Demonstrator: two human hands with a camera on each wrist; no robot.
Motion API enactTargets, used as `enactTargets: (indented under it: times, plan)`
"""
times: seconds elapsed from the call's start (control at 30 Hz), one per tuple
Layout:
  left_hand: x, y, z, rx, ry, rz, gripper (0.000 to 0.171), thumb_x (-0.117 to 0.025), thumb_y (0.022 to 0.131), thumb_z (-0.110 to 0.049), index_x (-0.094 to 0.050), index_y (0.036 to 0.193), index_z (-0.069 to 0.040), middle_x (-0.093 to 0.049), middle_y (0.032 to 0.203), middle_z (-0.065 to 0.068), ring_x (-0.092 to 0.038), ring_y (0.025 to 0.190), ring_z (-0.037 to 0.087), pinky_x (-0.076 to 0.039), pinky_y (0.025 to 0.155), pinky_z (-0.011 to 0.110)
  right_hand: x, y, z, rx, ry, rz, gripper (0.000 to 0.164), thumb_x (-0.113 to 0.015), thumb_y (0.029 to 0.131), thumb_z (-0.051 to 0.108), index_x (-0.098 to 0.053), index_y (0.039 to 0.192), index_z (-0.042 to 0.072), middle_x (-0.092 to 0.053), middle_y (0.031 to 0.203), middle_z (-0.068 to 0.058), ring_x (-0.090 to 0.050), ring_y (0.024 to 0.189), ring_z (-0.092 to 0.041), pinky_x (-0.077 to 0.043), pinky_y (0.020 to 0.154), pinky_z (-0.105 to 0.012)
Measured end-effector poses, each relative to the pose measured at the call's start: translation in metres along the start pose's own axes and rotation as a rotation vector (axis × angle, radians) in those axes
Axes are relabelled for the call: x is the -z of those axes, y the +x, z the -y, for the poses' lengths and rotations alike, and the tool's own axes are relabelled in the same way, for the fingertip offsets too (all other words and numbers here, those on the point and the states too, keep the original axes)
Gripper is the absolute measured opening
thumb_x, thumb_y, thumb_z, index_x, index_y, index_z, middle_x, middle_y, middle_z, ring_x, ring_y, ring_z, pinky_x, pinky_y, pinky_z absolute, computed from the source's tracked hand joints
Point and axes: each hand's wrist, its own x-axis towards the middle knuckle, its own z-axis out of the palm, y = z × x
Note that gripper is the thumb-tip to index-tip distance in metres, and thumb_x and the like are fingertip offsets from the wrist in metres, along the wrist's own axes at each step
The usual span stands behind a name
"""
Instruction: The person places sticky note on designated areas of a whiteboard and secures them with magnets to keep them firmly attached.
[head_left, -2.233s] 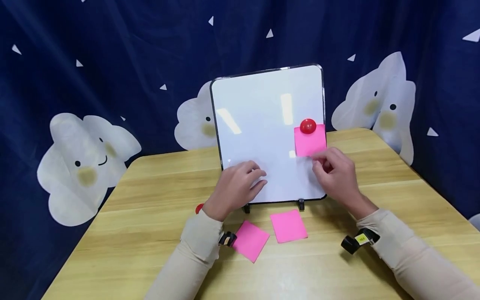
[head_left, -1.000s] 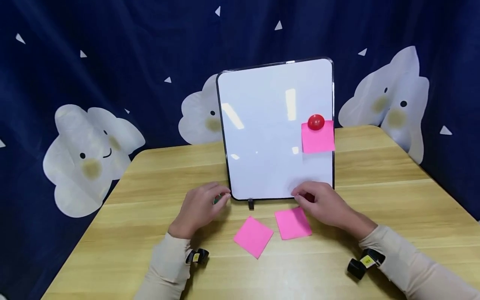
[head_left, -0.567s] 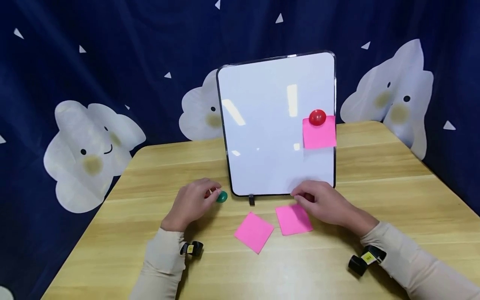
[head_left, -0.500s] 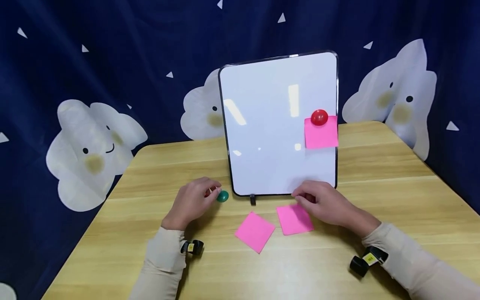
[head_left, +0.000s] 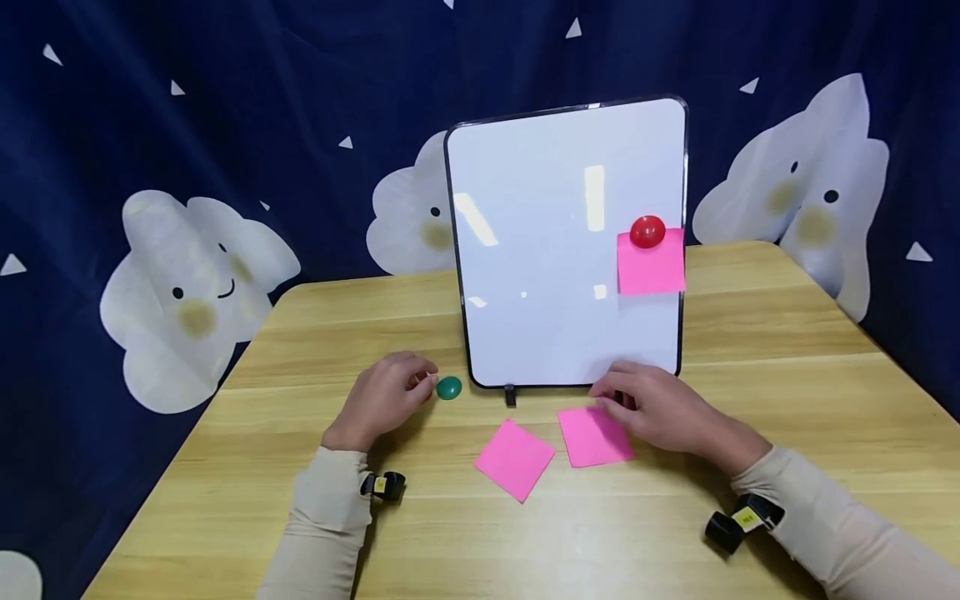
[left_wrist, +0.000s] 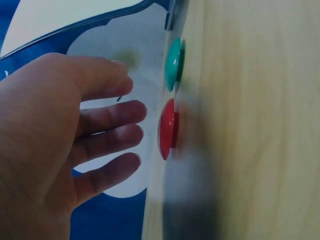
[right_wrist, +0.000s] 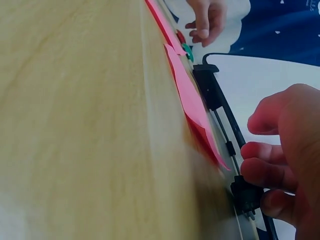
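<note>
The whiteboard (head_left: 540, 233) stands on the bench (head_left: 540, 542), its dark frame meeting a small black foot (head_left: 511, 396) near the lower left corner. Off that corner, just apart from the frame, sits a green magnet (head_left: 449, 388); a red magnet (left_wrist: 166, 130) lies beside it, farther from the whiteboard. The left hand (head_left: 382, 400) hangs over this red magnet, its fingers (left_wrist: 107, 120) relaxed and parted, holding nothing, with a narrow gap to the magnet in the left wrist view.

At the whiteboard's lower edge, toward its right corner, is the right hand (head_left: 663, 408). Its fingers (right_wrist: 270, 172) are loosely bent and hold nothing; whether they touch the frame, I cannot tell. In front of that edge, a loose square note (head_left: 588, 442) lies near these fingers, its edges lifting. A diamond-turned note (head_left: 516, 461) lies beside it, farther from the whiteboard, a slim gap between them. A strip of bench separates both notes from the frame, and a broader stretch runs toward the person. High on the whiteboard's right side, a round red magnet (head_left: 647, 232) overlaps the upper edge of a pink note (head_left: 651, 271) that reaches the right frame.
</note>
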Motion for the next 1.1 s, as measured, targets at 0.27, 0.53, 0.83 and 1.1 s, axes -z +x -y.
enactTargets:
  times: [0.27,0.53,0.83,1.1]
  plan:
    - [0.000,-0.002,0.006,0.044,-0.019,0.044,0.014,-0.070,0.094,-0.026,-0.077,0.099,-0.015,-0.068,0.097,-0.003,-0.059,0.081,0.012,-0.053,0.073,0.037,0.002,-0.005,0.002,-0.036,-0.016,0.094,0.019,-0.076,0.089,0.016,-0.075,0.108,0.020,-0.060,0.099,0.008,-0.051,0.081,-0.009,-0.047,0.066,-0.025]
    - [-0.003,-0.003,0.011,0.064,-0.039,0.068,0.011,-0.073,0.092,-0.027,-0.076,0.098,-0.018,-0.065,0.095,-0.005,-0.057,0.079,0.011,-0.051,0.072,0.035,0.002,-0.007,0.002,-0.013,-0.083,0.132,0.025,-0.082,0.084,0.029,-0.075,0.107,0.025,-0.055,0.095,0.011,-0.050,0.081,-0.008,-0.047,0.065,-0.023]
    - [-0.003,-0.005,0.010,0.110,-0.037,0.130,0.016,-0.076,0.090,-0.026,-0.076,0.102,-0.016,-0.063,0.097,-0.002,-0.059,0.082,0.015,-0.052,0.075,0.037,-0.002,-0.009,0.005,0.027,-0.108,0.128,0.023,-0.082,0.084,0.031,-0.075,0.105,0.024,-0.053,0.095,0.009,-0.048,0.080,-0.007,-0.044,0.063,-0.023]
    - [-0.003,-0.004,0.011,0.121,-0.041,0.135,0.018,-0.078,0.089,-0.028,-0.077,0.101,-0.015,-0.063,0.099,-0.002,-0.062,0.084,0.016,-0.054,0.074,0.038,-0.001,-0.009,0.006,0.062,-0.145,0.114,0.023,-0.082,0.085,0.033,-0.075,0.105,0.024,-0.055,0.097,0.008,-0.047,0.078,-0.006,-0.043,0.063,-0.024]
